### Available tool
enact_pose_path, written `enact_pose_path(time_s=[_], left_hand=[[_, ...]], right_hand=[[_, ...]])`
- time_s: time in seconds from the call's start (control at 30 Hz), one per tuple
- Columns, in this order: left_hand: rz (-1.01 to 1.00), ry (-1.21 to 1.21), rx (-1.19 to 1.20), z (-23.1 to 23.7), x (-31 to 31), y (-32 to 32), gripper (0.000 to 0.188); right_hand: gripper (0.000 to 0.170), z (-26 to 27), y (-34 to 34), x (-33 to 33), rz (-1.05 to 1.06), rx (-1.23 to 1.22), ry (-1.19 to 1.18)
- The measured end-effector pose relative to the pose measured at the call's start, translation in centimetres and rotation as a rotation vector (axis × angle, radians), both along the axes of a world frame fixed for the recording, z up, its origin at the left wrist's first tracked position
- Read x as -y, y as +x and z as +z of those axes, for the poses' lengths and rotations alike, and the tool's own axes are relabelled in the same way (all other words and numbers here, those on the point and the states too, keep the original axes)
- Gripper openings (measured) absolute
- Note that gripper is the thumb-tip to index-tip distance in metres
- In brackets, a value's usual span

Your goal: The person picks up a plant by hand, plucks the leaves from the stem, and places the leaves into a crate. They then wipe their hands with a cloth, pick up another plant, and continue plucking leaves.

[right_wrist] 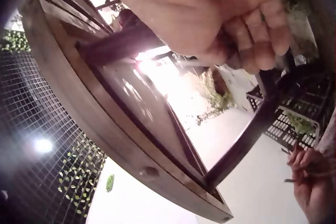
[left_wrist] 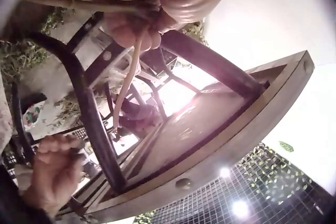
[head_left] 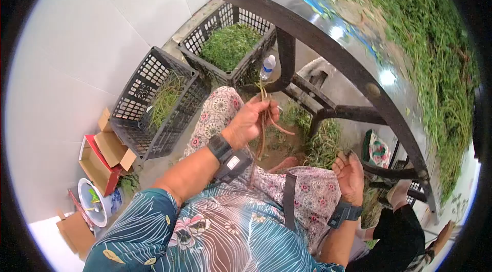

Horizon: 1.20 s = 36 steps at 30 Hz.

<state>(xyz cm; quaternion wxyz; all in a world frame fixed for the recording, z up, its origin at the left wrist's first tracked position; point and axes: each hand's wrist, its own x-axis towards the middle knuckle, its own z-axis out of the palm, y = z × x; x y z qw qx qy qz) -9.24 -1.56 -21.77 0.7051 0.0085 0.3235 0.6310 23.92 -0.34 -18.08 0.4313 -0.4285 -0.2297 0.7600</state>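
In the head view, my left hand (head_left: 252, 121) pinches a few long plant stems (head_left: 263, 136), brownish and bare. One stem bends away to the right past the fingers, and others stick up above them. The left wrist view shows a pale stem (left_wrist: 126, 85) hanging from between the thumb and fingers. My right hand (head_left: 351, 175) is held up to the right over the patterned lap, away from the stems, its fingers loosely bent. A small dark thing (head_left: 347, 152) shows at its thumb tip; I cannot tell what it is.
A metal-topped table (head_left: 307, 10) bearing heaped green plants (head_left: 435, 56) curves along the right. Two black crates (head_left: 169, 133) with greens, a water bottle (head_left: 267, 66), cardboard boxes (head_left: 110, 151) and a basin (head_left: 92, 205) stand on the left. Cut greens (head_left: 324, 144) litter the floor.
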Motion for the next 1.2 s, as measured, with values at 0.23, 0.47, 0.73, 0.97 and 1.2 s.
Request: enact_pose_path(time_s=[0.23,0.47,0.73,0.97,1.2], left_hand=[[0.004,0.014,0.061,3.3,-0.7,0.4,0.013],[0.084,0.043,0.147,5.1,-1.7,-1.0,0.017],[0.085,0.011,0.27,5.1,-1.2,2.0,0.014],[0.0,0.056,0.242,5.0,-0.1,2.6,0.017],[-0.079,0.126,0.098,4.5,0.7,3.4,0.019]], right_hand=[[0.02,-0.7,2.5,3.6,-0.136,0.06,-0.043],[0.025,-0.9,0.5,3.3,-0.061,0.054,-0.017],[0.037,2.4,-9.6,3.6,0.547,0.395,0.369],[0.029,4.5,-11.4,3.2,0.634,0.374,0.221],[0.025,4.1,-11.3,3.8,0.337,0.214,0.043]])
